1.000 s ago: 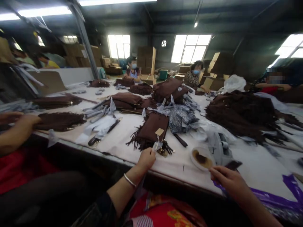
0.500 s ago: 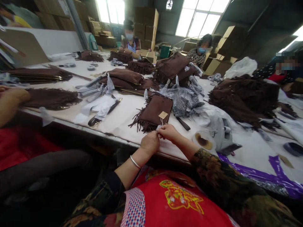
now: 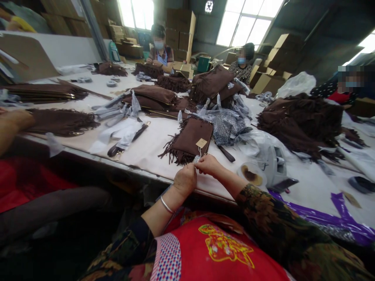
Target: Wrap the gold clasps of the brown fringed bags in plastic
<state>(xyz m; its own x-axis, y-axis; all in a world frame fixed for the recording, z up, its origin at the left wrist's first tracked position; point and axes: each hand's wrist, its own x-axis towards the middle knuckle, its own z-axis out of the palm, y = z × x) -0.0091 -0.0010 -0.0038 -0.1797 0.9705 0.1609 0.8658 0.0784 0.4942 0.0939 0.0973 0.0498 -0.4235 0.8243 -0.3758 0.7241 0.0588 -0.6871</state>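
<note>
A brown fringed bag (image 3: 191, 136) lies on the table right before me, with a tan hang tag (image 3: 201, 143) on a string over its corner. At that near corner is a small plastic-wrapped piece (image 3: 196, 158), perhaps a zipper pull. My left hand (image 3: 185, 180), a silver bangle at its wrist, is closed with fingertips pinched just below the piece. Fingers pinched too, my right hand (image 3: 209, 164) meets it from the right at the same corner. My fingers hide most of what they grip. Right of the bag lie a dark strap (image 3: 226, 153) and crumpled grey patterned material (image 3: 228, 127).
A tape dispenser (image 3: 278, 166) and tape roll (image 3: 252, 173) stand to the right, near purple plastic (image 3: 310, 212). Stacked brown bags (image 3: 155, 95) and a large fringed pile (image 3: 301, 121) lie farther back. A co-worker's hand (image 3: 14, 121) rests on another bag at left. Several people sit around the table.
My hands stay at the bag's corner with only a slight shift of the fingers. The whole view has moved a little; the bag lies as before.
</note>
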